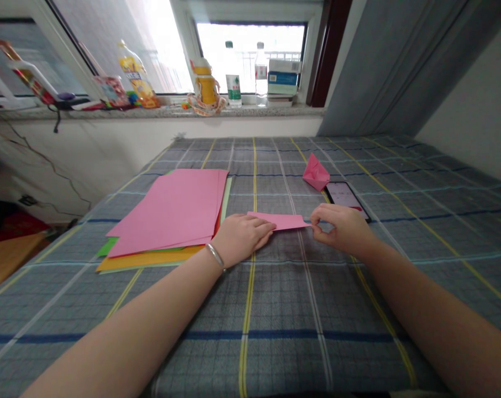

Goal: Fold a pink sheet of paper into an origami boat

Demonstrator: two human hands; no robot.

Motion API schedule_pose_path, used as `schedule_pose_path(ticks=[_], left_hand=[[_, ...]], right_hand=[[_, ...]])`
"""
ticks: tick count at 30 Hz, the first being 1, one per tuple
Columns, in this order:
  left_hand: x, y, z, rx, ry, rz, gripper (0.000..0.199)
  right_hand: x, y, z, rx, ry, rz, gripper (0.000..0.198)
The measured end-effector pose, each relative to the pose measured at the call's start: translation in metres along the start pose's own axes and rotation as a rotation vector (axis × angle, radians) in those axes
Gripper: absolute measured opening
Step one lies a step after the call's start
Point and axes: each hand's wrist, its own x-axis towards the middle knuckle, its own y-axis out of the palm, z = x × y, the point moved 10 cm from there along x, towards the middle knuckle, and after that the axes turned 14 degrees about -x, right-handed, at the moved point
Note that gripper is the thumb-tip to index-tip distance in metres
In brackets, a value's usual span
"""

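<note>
A small folded piece of pink paper (pixel 289 220) lies on the plaid cloth between my two hands. My left hand (pixel 242 237), with a silver bangle at its wrist, rests flat over the paper's left end, fingers stretched out. At the other end, my right hand (pixel 337 228) pinches the pointed right tip between thumb and forefinger. Just beyond the right hand lies a phone (pixel 344 194) with its screen lit. Beside the phone sits a folded pink paper shape (pixel 315 172).
A stack of coloured paper (pixel 171 207), pink on top, lies to the left on the plaid cloth (pixel 275 309). Along the windowsill (pixel 159 113) stand a yellow drink bottle (pixel 137 74), a yellow cup (pixel 205 83), clear bottles (pixel 260 74) and boxes (pixel 282 77).
</note>
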Motion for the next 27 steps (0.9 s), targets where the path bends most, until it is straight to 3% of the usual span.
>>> schedule_pose_path(ticks=[4,7,8,11,16,21,27], left_hand=[[-0.002,0.0,0.009,0.013,-0.037,0.001,0.026],[-0.001,0.001,0.003,0.007,0.03,-0.018,0.026],[0.0,0.001,-0.001,0.003,0.064,-0.025,0.026],[0.0,0.0,-0.011,-0.001,0.136,-0.048,0.026],[-0.001,-0.007,-0.025,0.032,0.188,-0.111,0.021],[0.0,-0.008,-0.04,0.028,0.25,-0.118,0.021],[0.002,-0.01,-0.025,-0.118,0.152,-0.128,0.024]], right_hand=[[-0.003,-0.005,-0.019,0.114,0.103,-0.102,0.009],[-0.002,-0.009,-0.009,0.176,0.048,-0.164,0.025],[0.0,-0.009,0.001,0.168,-0.02,-0.152,0.031],[0.002,-0.001,0.03,0.099,-0.148,-0.072,0.006],[0.001,0.007,0.059,-0.003,-0.221,-0.009,0.019],[0.001,0.01,0.069,-0.028,-0.234,0.004,0.024],[0.001,0.011,0.063,-0.003,-0.223,0.027,0.025]])
